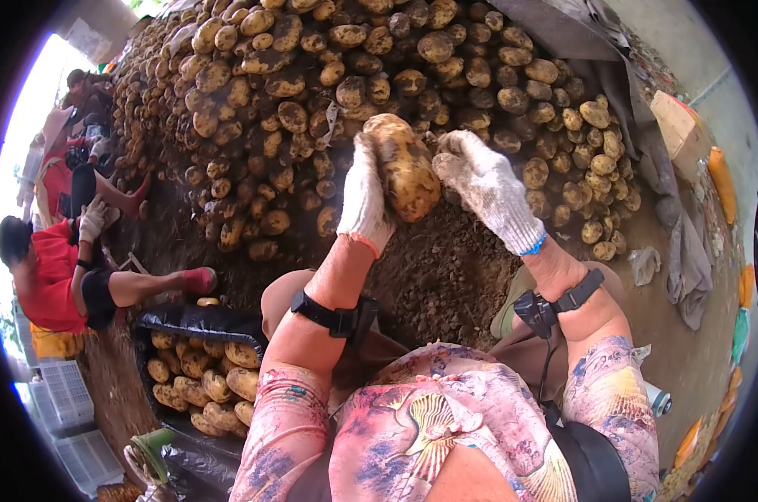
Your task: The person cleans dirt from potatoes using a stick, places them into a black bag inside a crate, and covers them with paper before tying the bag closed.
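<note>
We see the ground (446, 293) bare and crumbly below the near edge of a heap (295, 117) of soil-streaked potatoes, which fills most of the upper view. A grey cloth (678, 226) runs down along the heap's right edge. On the ground's left side sits a person in red (57, 268), gloved hands close together, and a second person (86, 96) is farther back, at the heap's left edge.

Near the heap's lower left corner we have a black-lined crate (191, 317) with potatoes (216, 385) piled against its walls, their skins paler than most of the heap. Pale crates (65, 389) of slatted plastic stand at the ground's left edge. A tan box (678, 134) lies beyond the cloth, at the right.

Both our hands wear white gloves. Our left hand (367, 194) holds a big potato (402, 171) upright above the heap's near edge, palm and thumb side along its left flank; the fingers are partly hidden, pressed against it. Our right hand (485, 186) is just to the potato's right, its fingers bent and bunched, the tips pointing at the upper flank; we cannot tell whether they touch it.
</note>
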Tool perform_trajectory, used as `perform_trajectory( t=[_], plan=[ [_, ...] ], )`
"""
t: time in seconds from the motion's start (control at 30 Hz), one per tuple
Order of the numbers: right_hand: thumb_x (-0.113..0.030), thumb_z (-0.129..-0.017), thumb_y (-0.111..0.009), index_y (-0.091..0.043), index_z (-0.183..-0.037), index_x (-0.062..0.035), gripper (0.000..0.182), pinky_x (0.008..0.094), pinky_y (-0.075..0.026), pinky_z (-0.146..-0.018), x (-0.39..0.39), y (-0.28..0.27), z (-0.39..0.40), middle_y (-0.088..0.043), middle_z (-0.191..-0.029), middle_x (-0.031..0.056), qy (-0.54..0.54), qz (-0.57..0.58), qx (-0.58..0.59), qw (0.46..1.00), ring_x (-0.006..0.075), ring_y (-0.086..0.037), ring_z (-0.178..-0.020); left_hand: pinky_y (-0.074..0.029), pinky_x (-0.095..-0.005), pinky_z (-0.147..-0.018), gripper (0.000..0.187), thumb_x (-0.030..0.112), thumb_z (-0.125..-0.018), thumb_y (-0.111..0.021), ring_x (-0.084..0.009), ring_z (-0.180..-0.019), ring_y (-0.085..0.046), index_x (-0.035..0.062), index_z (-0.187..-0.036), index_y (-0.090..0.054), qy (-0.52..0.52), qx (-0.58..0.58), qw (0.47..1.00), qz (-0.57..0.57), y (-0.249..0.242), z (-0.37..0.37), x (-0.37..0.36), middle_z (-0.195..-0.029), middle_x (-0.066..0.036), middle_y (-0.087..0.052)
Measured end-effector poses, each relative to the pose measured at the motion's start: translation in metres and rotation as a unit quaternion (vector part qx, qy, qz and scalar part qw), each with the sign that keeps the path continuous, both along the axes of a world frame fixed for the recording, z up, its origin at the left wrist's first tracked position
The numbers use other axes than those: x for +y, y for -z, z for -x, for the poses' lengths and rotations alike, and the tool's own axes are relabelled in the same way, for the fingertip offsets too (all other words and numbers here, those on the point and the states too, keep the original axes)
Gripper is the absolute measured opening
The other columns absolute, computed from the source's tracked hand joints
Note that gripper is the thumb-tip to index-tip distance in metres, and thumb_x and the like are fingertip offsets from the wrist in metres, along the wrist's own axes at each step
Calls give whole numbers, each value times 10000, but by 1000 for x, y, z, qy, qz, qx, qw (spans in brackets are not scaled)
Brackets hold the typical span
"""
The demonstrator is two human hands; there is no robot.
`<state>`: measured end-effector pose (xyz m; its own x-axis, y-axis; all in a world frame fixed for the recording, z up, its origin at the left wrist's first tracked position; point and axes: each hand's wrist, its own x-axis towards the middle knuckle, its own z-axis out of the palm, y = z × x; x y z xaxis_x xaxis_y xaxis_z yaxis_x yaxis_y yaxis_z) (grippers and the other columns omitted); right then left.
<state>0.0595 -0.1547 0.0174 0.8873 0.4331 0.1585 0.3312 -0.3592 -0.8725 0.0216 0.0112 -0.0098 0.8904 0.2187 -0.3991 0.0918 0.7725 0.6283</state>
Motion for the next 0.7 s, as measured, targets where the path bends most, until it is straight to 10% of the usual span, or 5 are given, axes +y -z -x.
perform_trajectory(
  t=[0.13,0.4,0.53,0.63,0.7],
  plan=[
    [-530,-885,-683,-550,-1279,25,694,423,-503,-920,4,28,-1,-671,-1137,241,30,35,47,998,348,-657,-1074,-495,-284,-826,386,292,-1058,-456,-122,-981,-613,-17,-1200,-639,-47,-119,917,-378,31,-10,-5,-1096,-105,-685],
    [-469,-935,-656,-579,-1266,-45,544,276,-542,-657,-9,36,-1,-687,-1048,70,-53,-314,374,871,131,-666,-817,-498,-247,-835,208,58,-939,-643,-107,-933,-621,-15,-1131,-670,-38,-95,964,-246,17,-1,2,-1031,-64,-700],
    [-439,-977,-587,-576,-1284,-91,464,275,-594,-732,-12,21,4,-687,-1136,58,-19,-398,448,800,147,-702,-946,-466,-285,-935,381,321,-998,-596,-151,-1051,-606,8,-1212,-631,78,-104,957,-258,13,2,11,-1144,-77,-668],
    [-455,-982,-577,-568,-1309,-119,469,307,-587,-787,-18,45,4,-679,-1156,33,-88,-284,236,925,140,-691,-971,-391,-327,-1076,704,439,-940,-641,-174,-1240,-514,41,-1462,-387,192,-95,907,-364,-3,8,0,-1347,-117,-552],
    [-451,-987,-572,-559,-1333,-143,464,326,-572,-834,-18,41,5,-662,-1188,10,-53,-298,355,884,131,-671,-1011,-421,-332,-1049,773,430,-908,-676,-179,-1233,-517,36,-1482,-341,165,-179,899,-365,6,13,-10,-1362,-108,-540]
  ],
)
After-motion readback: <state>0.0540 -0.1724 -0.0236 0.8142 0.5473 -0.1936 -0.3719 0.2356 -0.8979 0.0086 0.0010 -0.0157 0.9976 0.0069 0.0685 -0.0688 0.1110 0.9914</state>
